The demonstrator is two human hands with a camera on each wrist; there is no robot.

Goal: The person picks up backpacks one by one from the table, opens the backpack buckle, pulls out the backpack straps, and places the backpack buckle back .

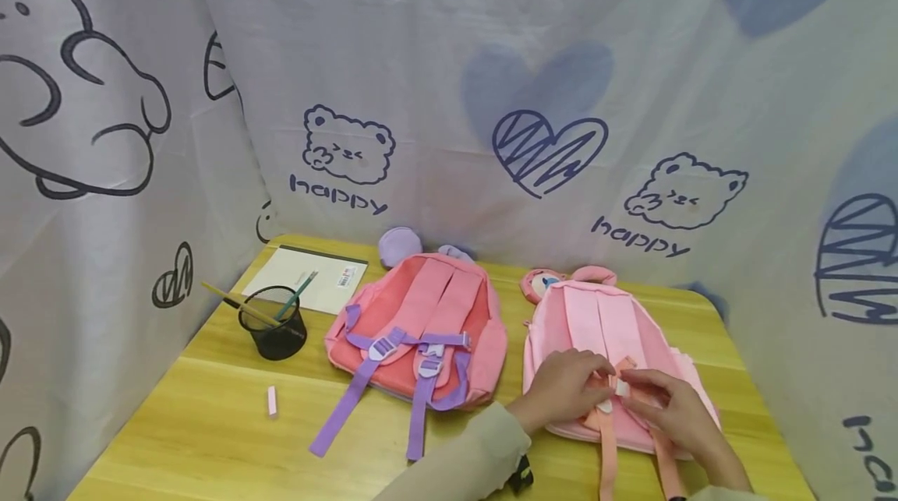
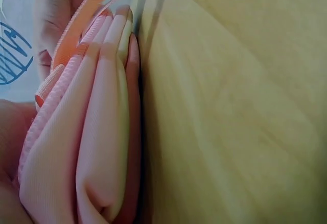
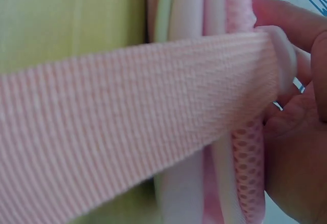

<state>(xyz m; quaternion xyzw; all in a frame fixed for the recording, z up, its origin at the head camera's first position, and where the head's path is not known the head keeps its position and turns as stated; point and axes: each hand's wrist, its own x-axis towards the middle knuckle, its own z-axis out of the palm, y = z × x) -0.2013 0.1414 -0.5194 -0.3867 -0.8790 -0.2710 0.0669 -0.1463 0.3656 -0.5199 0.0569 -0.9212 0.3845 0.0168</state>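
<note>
A light pink backpack (image 1: pixel 582 318) lies on the table with its shoulder straps facing up. Over its lower middle, a small white buckle (image 1: pixel 621 387) on an orange chest strap sits between both hands. My left hand (image 1: pixel 564 388) pinches the strap at the buckle's left side. From the right, my right hand (image 1: pixel 677 411) grips the buckle with thumb and fingers. An orange webbing strap (image 3: pixel 153 91) crosses close before the right wrist camera. The left wrist view shows the bag's pink side (image 2: pixel 102 132); the left fingertips are largely hidden there.
To the left lies a coral-pink backpack (image 1: pixel 414 294) with purple straps. A black mesh pen cup (image 1: pixel 279 341) holds pencils beside a notepad (image 1: pixel 326 271). A small pale pink stick (image 1: pixel 272 401) lies nearer. A black item (image 1: pixel 521 476) shows by the left sleeve. Printed curtains (image 1: pixel 449 189) surround the table.
</note>
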